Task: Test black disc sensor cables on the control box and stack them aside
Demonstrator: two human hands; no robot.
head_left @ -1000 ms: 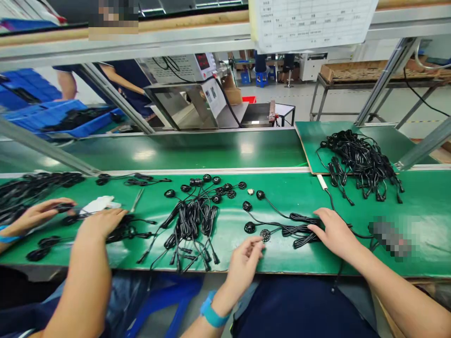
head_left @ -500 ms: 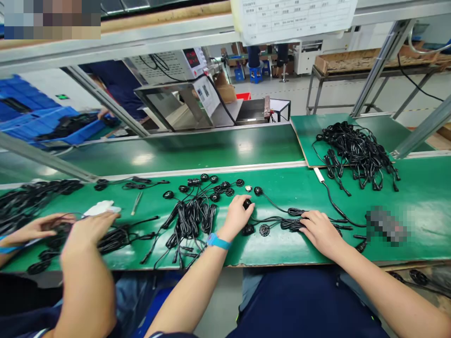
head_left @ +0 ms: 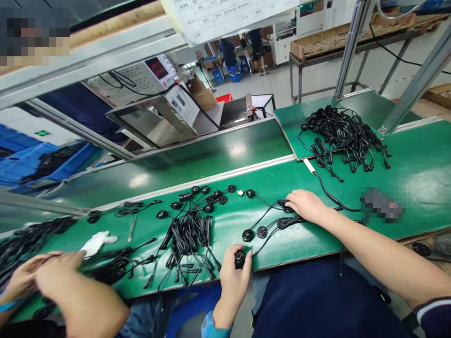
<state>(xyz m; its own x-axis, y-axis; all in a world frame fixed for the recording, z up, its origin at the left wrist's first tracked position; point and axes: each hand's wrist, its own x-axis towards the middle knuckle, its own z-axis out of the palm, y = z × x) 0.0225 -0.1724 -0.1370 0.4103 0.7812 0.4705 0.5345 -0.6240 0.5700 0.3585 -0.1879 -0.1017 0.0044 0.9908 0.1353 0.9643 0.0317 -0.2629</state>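
Observation:
Near the front edge of the bench, my left hand [head_left: 233,281] is closed around a round black cable head [head_left: 240,259]. From that head a thin cable runs to a tied black cable coil [head_left: 289,221]. My right hand [head_left: 307,206] has its fingers closed on the end of another black cable coil [head_left: 283,204], just beyond the first. Between my hands lie a black round head [head_left: 248,234] and a ring-shaped black disc [head_left: 262,232]. Farther back, another round head [head_left: 250,193] is beside a small whitish piece [head_left: 240,193].
A pile of black cables [head_left: 190,234] lies left of my left hand. More coiled cables [head_left: 347,134] sit on a raised green board [head_left: 287,126]. A white-ended lead [head_left: 309,166] runs to a blurred dark object [head_left: 382,205]. At far left, a co-worker's hands [head_left: 52,272] work near a white glove [head_left: 98,241].
My left hand has drawn the black cable head toward the bench's front edge. My right hand has shifted from the nearer coil to the farther one. The camera view has tilted.

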